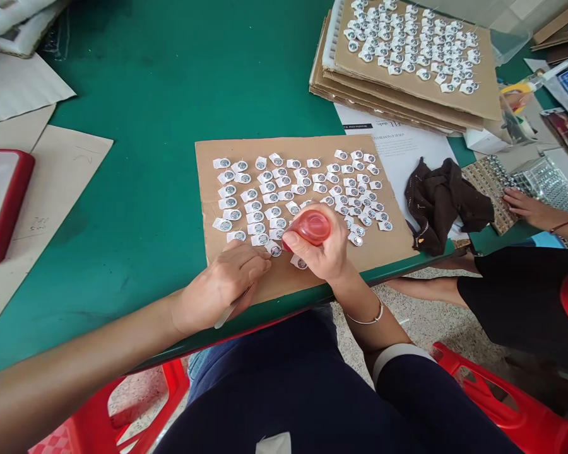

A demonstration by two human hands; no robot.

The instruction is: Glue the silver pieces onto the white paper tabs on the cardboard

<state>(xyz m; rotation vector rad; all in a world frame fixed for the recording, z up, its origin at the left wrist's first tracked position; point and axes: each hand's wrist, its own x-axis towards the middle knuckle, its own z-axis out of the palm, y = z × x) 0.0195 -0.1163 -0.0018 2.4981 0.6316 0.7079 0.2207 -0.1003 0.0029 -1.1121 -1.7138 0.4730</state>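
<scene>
Okay, left hand [224, 277] is curled around a slim tool [225, 314], right hand [329, 252] wrapped round a red squeeze bottle [312, 227], hands apart. Nearest printed tag [274, 250] lies between them on the cardboard sheet [284, 281], just right of the left fingertips, that hand nearer, long axis roughly left-right; can't tell if touched. Beyond: more tag rows [255, 217], then a cardboard stack [383, 99], top right.
</scene>
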